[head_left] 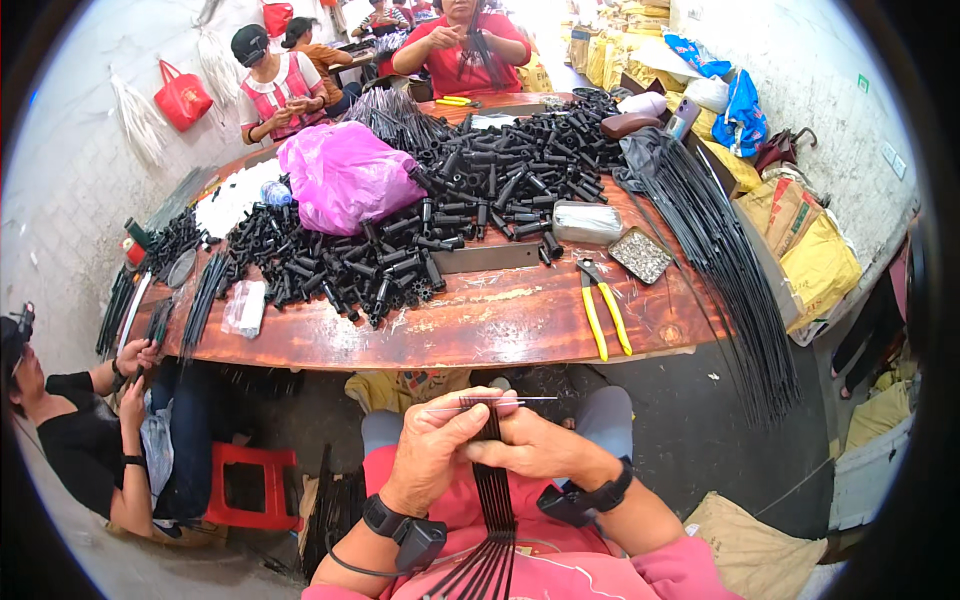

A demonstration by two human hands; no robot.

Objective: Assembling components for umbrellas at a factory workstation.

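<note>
Below the wooden table [480, 330] edge, over your lap, your left hand [435, 445] and right hand [535, 447] clamp their fingers around a bundle of thin black rods [493, 495], with a thin metal wire [490, 404] protruding above.

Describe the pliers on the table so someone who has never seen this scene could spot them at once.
Start at the big reddish wooden table heaped with black plastic tubes. Follow its near edge toward the right, just below a small tray of metal bits. The pliers lie there on bare wood, handles toward the person; their bright yellow handles set them apart from all the black parts around.
</note>
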